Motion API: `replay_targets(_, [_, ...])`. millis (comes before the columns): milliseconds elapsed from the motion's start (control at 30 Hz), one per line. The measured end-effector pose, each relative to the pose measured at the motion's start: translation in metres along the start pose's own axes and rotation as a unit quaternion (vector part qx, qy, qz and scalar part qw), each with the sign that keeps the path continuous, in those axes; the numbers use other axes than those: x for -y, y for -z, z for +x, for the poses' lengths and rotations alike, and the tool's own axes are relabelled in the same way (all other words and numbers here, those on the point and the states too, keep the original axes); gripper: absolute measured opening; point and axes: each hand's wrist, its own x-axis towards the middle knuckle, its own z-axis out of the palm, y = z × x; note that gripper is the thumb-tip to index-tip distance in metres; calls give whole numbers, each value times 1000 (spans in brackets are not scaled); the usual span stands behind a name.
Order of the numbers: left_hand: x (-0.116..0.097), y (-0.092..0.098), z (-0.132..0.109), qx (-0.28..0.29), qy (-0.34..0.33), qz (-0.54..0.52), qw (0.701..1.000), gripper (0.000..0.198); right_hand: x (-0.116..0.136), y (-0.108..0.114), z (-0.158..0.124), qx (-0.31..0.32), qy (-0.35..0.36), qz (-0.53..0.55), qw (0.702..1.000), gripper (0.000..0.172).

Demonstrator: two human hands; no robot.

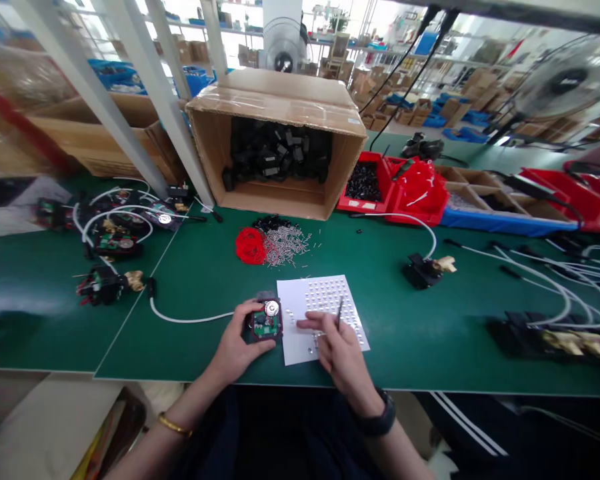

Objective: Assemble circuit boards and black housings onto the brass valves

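My left hand (237, 343) grips a small black housing with a green circuit board (265, 325) and a round silver disc inside it. From its left side runs a white cable (190, 320). The housing is at the left edge of a white sheet (291, 350), which bears rows of small silvery pieces (325, 291). Over the sheet, my right hand (337, 347) is closed round a thin dark tool (339, 312) that points up; its exact kind is unclear. Some of the right fingers stretch toward the left. A few loose silvery pieces lie under that hand.
Behind the sheet lie a pile of small metal pins (285, 245) and red rings (251, 245). A cardboard box (275, 97) of black parts stands beyond, beside red bins (365, 183). Cabled units (423, 270) lie right, others (105, 283) left.
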Motion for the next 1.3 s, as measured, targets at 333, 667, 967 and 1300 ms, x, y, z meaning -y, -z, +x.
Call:
replay_targets(333, [-34,7,27,49,136,-110,983,75,6,51,17,-117,78,-24,990,47])
replay_targets(667, [-57,-17,70,335,22,127,934,73,-1,30,69,-115,128,-182,968,28])
replay_targets(967, [-54,-20,76,358,49,132,923,81,-3,27,70,-127,146,-233,953,23])
replay_targets(1300, [-48,-19,75,350,44,109,929,77,3,30,68,-95,119,-211,966,28])
